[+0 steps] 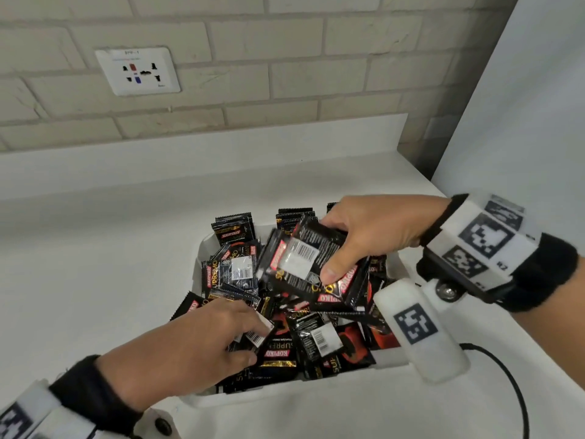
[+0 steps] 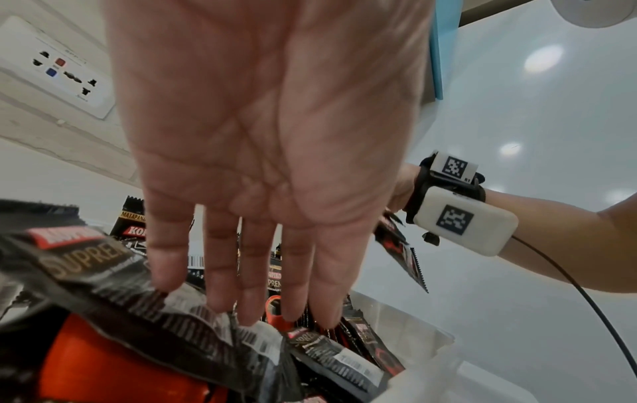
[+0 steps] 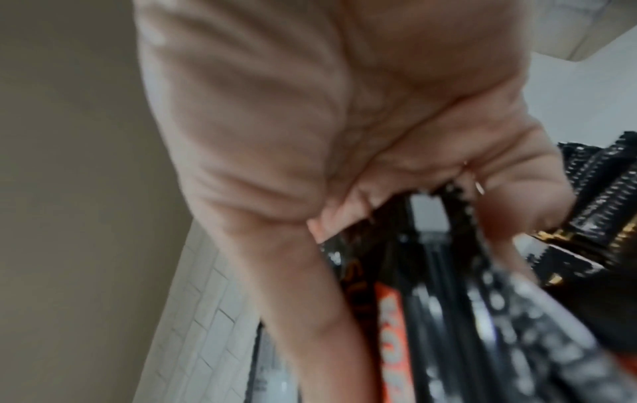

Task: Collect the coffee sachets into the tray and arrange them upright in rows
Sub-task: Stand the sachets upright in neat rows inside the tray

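A wall socket [image 1: 137, 71] sits in the brick wall at upper left, its label too small to read. Below it, the left hand [image 1: 202, 339] reaches palm-down into the near left of the white tray [image 1: 399, 267], which stands on the white counter [image 1: 95, 264]. Its fingers [image 2: 258, 272] are straight and slightly spread, tips resting on the loose coffee sachets [image 1: 285, 350] heaped flat and crisscrossed in the tray; the left wrist view shows nothing gripped. The forearm is cut off by the lower frame edge. A few upright sachets [image 1: 234, 229] stand along the far side, partly hidden behind the heap. To the right, the right hand [image 1: 376, 232] hovers over the tray's far right, thumb on top and fingers curled beneath a held bundle of sachets [image 1: 304, 258], tilted and blurred; how many it holds cannot be told. The right wrist view is smeared, showing only packet edges pinched in the curled hand
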